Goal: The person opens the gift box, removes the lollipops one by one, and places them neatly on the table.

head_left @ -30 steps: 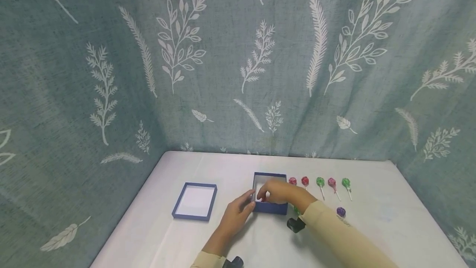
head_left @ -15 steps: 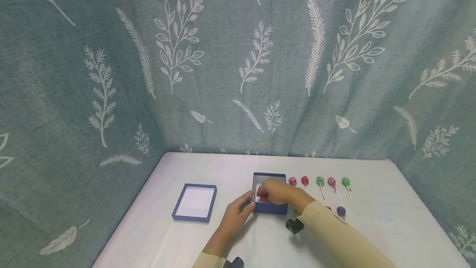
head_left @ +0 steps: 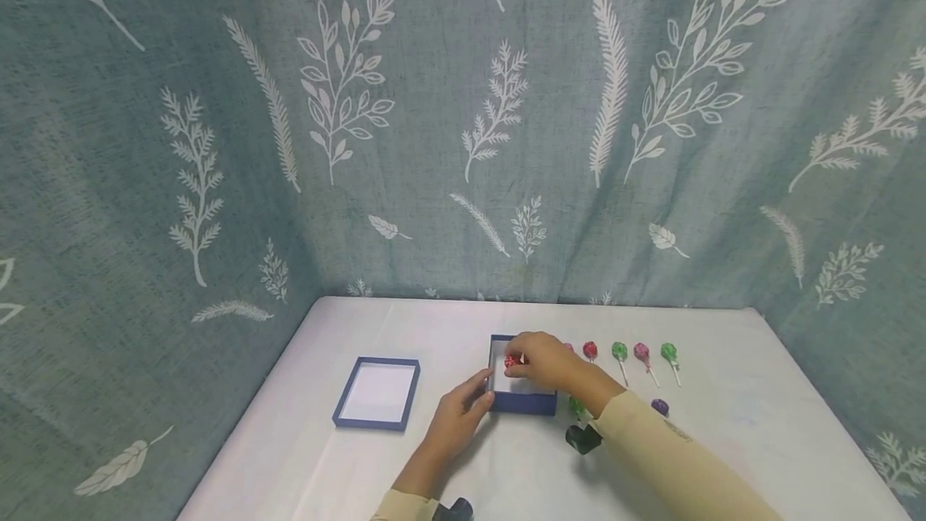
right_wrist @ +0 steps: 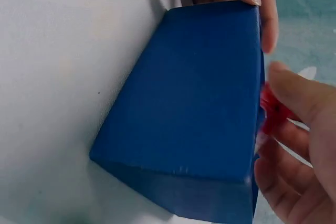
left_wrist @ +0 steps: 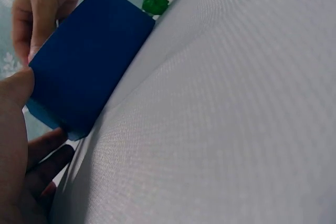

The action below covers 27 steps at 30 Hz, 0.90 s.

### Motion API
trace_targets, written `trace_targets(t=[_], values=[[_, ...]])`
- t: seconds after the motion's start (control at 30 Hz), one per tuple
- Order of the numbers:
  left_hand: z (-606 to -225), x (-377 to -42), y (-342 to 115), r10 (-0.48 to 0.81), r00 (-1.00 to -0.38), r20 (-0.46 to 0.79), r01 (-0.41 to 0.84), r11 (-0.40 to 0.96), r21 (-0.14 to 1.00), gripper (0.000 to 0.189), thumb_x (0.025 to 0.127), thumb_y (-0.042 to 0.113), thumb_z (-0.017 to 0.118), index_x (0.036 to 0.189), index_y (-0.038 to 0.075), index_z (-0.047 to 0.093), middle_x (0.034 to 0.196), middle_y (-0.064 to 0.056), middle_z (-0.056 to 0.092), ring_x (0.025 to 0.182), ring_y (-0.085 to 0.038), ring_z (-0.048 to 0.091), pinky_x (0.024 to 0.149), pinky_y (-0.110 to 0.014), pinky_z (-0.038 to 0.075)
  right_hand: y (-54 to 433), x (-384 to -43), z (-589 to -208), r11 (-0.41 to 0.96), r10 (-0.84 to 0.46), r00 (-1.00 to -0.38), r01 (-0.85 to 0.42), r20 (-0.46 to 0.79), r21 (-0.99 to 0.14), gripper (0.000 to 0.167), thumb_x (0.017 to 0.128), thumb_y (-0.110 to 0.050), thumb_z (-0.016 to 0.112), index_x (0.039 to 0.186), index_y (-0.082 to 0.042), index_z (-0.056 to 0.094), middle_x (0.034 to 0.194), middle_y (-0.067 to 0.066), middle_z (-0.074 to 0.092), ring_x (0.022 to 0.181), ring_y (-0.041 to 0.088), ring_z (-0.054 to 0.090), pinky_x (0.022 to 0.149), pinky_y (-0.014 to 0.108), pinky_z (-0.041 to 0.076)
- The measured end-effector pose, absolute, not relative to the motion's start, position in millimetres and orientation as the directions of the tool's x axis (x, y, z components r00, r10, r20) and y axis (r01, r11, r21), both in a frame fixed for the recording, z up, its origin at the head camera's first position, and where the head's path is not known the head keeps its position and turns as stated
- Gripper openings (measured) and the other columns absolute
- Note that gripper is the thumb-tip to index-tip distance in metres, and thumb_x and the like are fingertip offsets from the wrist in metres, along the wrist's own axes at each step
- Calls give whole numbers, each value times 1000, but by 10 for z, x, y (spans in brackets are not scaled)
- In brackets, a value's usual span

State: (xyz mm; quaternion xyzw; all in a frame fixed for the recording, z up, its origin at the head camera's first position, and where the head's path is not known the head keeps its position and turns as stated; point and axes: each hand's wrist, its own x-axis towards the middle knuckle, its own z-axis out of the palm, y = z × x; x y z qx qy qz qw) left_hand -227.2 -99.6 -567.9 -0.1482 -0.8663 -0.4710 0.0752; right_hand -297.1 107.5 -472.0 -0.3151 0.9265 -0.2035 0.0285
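Observation:
An open blue box (head_left: 524,404) with a white inside stands on the white table. My left hand (head_left: 457,418) holds its near left corner, the thumb at the front wall and the fingers along the left side. Over the box's opening, my right hand (head_left: 542,362) pinches a red-wrapped lollipop (head_left: 511,361). In the right wrist view, the red wrapper (right_wrist: 274,109) shows between the thumb and fingers beside the box rim. The lollipop's stick is hidden. Most of the box's inside lies behind the right hand.
A blue-rimmed lid (head_left: 377,394) with a white inside lies to the left. Right of the box is a row of lollipops, including a red one (head_left: 590,350), a pink one (head_left: 641,351) and green ones (head_left: 669,352). Nearer are a purple (head_left: 660,407) and a green lollipop (head_left: 576,407), partly behind the right arm.
My right hand has lifted a little and shifted toward the back of the box, with the red lollipop now showing at its fingertips. The left hand stays at the box's corner.

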Motion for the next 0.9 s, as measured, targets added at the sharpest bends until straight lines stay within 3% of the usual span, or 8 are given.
trace_targets(t=[0.17, 0.33, 0.57, 0.73, 0.9], values=[[-5674, -2256, -999, 183, -947, 262, 320, 512, 797, 48, 98, 47, 52, 141, 26, 53, 133, -4, 60, 130, -28, 48, 108, -51, 34, 1145, -2984, -4671, 736, -401, -904, -416, 151, -534, 24, 84, -30, 77, 100, -15, 69, 88, -8, 63, 83, 12, 61, 75, 34, 54], [-5673, -2258, -988, 180, -947, 267, 322, 506, 800, 48, 98, 47, 52, 141, 25, 53, 132, -5, 60, 130, -28, 49, 108, -50, 35, 1240, -2980, -4585, 712, -265, -949, -311, 169, -630, 25, 83, -31, 78, 98, -14, 67, 88, -6, 65, 82, 13, 62, 68, 33, 54], [-5679, -2242, -987, 169, -952, 254, 305, 496, 813, 46, 98, 46, 53, 140, 27, 54, 133, -4, 60, 130, -28, 48, 109, -50, 34, 1424, -2937, -4525, 680, -203, -968, -248, 147, -691, 29, 91, -33, 69, 110, -12, 65, 94, -2, 64, 74, 13, 62, 61, 29, 54], [-5704, -2244, -993, 176, -950, 260, 313, 506, 803, 48, 98, 46, 52, 141, 24, 53, 136, -3, 58, 131, -27, 47, 109, -50, 33, 1633, -2890, -4530, 667, -191, -968, -248, 161, -703, 29, 95, -28, 64, 116, -8, 65, 102, 2, 67, 78, 16, 63, 64, 33, 54], [-5703, -2261, -994, 182, -944, 276, 331, 507, 796, 48, 98, 46, 52, 141, 24, 53, 136, -2, 58, 130, -27, 48, 109, -50, 34, 1908, -2854, -4563, 671, -179, -968, -250, 176, -698, 31, 96, -28, 62, 118, -6, 64, 101, 4, 68, 80, 16, 64, 65, 34, 54]])
